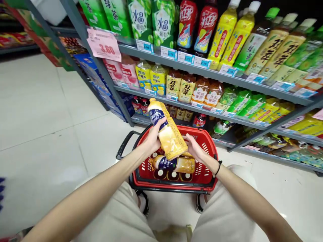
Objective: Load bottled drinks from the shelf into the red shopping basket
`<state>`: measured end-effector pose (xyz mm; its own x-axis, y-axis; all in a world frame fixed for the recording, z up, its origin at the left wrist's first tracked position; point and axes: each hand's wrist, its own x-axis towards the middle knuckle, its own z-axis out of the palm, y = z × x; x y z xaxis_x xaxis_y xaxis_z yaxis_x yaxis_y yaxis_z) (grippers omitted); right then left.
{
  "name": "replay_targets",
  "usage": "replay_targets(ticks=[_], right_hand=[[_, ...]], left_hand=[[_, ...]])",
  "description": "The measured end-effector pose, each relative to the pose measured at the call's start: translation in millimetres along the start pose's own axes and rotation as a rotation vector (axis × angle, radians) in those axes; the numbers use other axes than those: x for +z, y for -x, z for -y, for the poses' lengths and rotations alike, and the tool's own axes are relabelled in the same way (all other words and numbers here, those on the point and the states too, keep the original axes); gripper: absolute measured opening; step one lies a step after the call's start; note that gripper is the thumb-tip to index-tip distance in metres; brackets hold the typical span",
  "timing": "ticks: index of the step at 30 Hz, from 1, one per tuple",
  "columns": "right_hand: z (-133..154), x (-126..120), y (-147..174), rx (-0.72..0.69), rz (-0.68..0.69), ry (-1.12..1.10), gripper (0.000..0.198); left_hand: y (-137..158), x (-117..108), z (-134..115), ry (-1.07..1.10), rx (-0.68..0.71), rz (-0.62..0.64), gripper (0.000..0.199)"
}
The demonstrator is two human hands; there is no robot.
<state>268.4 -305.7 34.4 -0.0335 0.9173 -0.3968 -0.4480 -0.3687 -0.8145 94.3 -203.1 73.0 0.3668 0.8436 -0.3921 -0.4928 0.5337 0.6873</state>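
My left hand (155, 135) is wrapped round a large drink bottle (171, 136) with a yellow cap and a blue, white and yellow label. The bottle is tilted, its cap up toward the left, above a red shopping basket (213, 144). Beside the bottle's base is my right hand (193, 146), fingers partly stretched and apart; whether the fingertips touch the bottle I cannot tell. Inside the basket a similar bottle (183, 165) lies on its side, over several dark bottles with white caps (173, 175). The held bottle hides part of the basket's contents.
Shelves (161, 95) of bottled and boxed drinks stand just beyond the basket. A pink price sign (104, 45) hangs at the shelf corner. The basket's black handle (123, 144) sticks out to the left. My knees and shoes flank the basket on a pale tiled floor (45, 134).
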Motion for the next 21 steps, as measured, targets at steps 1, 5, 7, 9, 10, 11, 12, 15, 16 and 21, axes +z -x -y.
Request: replay_targets(ticks=[1,5,7,9,10,11,12,15,16,21], right_hand=[[-7,5,-3,0.077,0.055,-0.051,0.055],[-21,19,-10,0.195,0.108,-0.161,0.055],[-29,22,-11,0.205,0.067,-0.181,0.062],[-38,22,-8,0.208,0.054,-0.175,0.069],[-42,22,-5,0.196,0.051,-0.176,0.072],[-46,22,-2,0.179,0.052,-0.173,0.074],[-49,22,1,0.165,0.051,-0.165,0.073],[-54,22,10,0.119,0.039,-0.115,0.068],[-56,22,11,0.109,0.026,-0.1,0.067],[-71,20,12,0.116,-0.073,-0.076,0.066]], left_hand=[[-1,-3,1,0.005,-0.031,0.004,0.057],[1,-13,13,-0.097,0.009,0.012,0.064],[3,-19,17,-0.171,0.046,0.037,0.07],[5,-24,16,-0.212,0.036,0.081,0.076],[6,-26,14,-0.218,0.017,0.108,0.078],[7,-28,11,-0.219,0.001,0.132,0.08],[9,-29,7,-0.219,-0.004,0.151,0.082],[12,-30,-4,-0.226,0.048,0.183,0.085],[13,-30,-6,-0.232,0.074,0.183,0.084],[17,-29,-4,-0.261,0.131,0.2,0.078]])
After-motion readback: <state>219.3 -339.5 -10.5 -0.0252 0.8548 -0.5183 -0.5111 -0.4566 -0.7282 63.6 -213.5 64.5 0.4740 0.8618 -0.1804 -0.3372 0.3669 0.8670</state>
